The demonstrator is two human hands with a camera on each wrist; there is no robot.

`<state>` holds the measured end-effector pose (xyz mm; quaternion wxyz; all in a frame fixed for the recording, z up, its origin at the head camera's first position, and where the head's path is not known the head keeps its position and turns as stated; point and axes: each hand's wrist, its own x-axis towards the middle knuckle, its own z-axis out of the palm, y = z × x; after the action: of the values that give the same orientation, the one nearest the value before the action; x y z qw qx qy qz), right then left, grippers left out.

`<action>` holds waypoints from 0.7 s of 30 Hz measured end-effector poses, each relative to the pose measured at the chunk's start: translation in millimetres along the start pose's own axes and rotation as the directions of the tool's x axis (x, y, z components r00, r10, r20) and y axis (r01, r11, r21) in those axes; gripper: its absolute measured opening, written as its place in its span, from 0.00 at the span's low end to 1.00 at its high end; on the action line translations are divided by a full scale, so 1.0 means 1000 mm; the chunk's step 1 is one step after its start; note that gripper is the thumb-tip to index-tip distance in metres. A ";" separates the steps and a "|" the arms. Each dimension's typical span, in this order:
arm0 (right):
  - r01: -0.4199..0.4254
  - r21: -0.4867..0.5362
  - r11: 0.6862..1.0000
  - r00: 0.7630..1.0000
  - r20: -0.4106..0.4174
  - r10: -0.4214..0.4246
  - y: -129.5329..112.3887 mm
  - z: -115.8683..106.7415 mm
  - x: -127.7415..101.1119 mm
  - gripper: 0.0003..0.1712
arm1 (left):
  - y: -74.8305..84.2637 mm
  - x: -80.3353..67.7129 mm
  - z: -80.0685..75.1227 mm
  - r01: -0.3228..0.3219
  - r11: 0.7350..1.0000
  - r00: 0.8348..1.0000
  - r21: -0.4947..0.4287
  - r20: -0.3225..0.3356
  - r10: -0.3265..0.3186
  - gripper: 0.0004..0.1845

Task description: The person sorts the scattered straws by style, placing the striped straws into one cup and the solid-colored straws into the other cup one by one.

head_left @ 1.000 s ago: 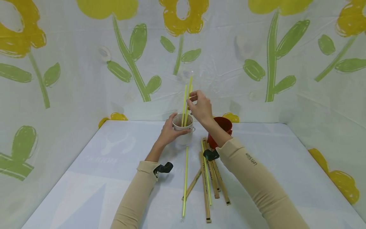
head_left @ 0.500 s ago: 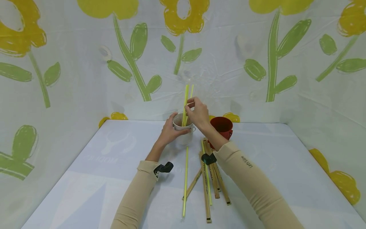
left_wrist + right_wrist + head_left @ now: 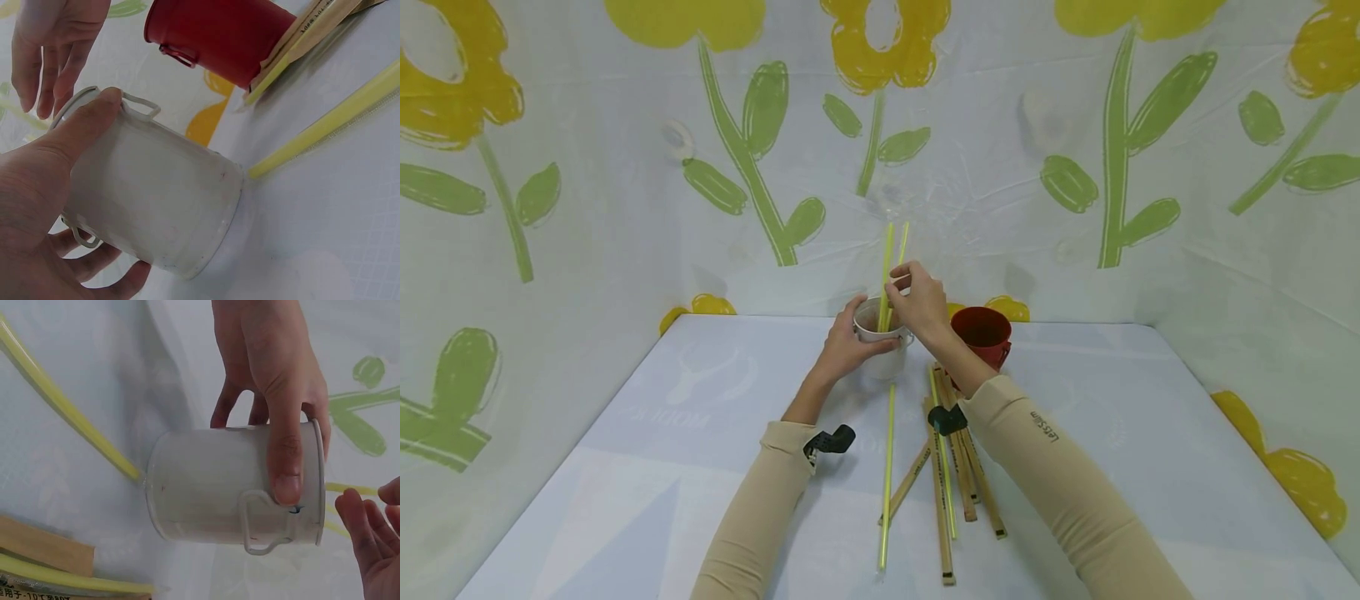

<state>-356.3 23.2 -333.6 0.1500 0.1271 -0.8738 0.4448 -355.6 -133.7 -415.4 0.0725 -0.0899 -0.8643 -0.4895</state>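
- The left hand (image 3: 842, 348) grips the white pail (image 3: 156, 187) near its rim, thumb on one side and fingers round the other, presumably so the tall sticks cannot tip it.
- That pail stands upright on the table (image 3: 1075, 400), in front of the person, where both hands can reach it easily.
- At least two yellow sticks (image 3: 887, 258) stand in it, leaning slightly apart; the wide mouth probably lets them splay.
- The right hand (image 3: 922, 298) is above the rim beside them, fingers bent; whether it pinches a stick or merely touches one cannot be told.
- A loose yellow stick (image 3: 887, 467) lies with one end just beside the white pail's base, seemingly handy to pick up.
- Brown paper-wrapped sticks (image 3: 944, 533) lie in an untidy bunch near the red pail (image 3: 212, 37), another yellow stick among them, apparently put down unsorted.
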 end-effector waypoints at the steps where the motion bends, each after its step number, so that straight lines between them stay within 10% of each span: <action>1: 0.000 0.004 1.000 1.000 0.001 0.000 0.001 0.000 0.000 0.16 | 0.000 0.000 0.000 -0.003 1.000 1.000 -0.001 0.000 0.003 0.57; 21: 0.064 0.058 0.996 0.998 0.014 -0.065 0.007 -0.008 -0.006 0.16 | -0.001 0.000 0.000 -0.020 1.000 1.000 0.010 -0.003 0.020 0.58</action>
<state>-352.3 33.7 -336.2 0.1535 0.1630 -0.8571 0.4639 -356.0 -133.9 -415.8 0.0795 -0.0975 -0.8657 -0.4846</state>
